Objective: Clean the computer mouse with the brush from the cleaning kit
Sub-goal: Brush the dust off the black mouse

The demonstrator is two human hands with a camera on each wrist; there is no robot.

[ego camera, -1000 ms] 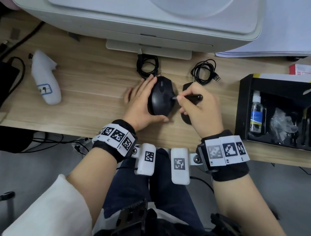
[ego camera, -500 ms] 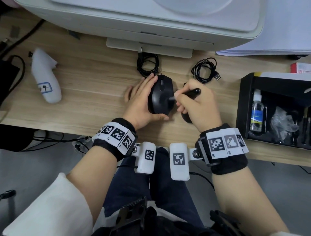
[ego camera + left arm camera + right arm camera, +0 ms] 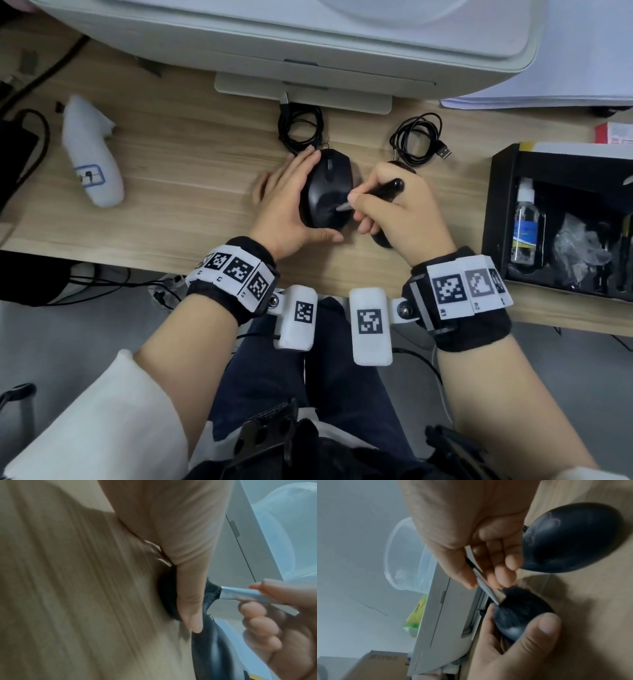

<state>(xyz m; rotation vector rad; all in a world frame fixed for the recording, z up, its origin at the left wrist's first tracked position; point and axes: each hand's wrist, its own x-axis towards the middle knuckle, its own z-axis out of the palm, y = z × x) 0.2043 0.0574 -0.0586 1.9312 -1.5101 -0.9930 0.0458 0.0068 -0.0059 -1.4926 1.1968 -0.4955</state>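
Observation:
A black computer mouse (image 3: 327,186) lies on the wooden desk (image 3: 178,178), its cable coiled behind it. My left hand (image 3: 291,202) cups its left side, fingers along the edge and thumb at its near end. My right hand (image 3: 394,209) pinches a small brush (image 3: 375,192) with a black handle and silver ferrule (image 3: 240,593). The dark bristles (image 3: 515,601) press on the mouse's rear right top. A second black mouse (image 3: 573,538) lies mostly hidden under my right hand.
A white printer (image 3: 308,44) spans the back of the desk. The black cleaning-kit box (image 3: 561,219) with a spray bottle (image 3: 525,226) sits at the right. A white controller-like object (image 3: 90,161) lies at the left. A coiled USB cable (image 3: 419,140) is behind my right hand.
My right hand has drawn the brush back along the mouse, from its middle right side toward the rear. My left hand keeps the same hold.

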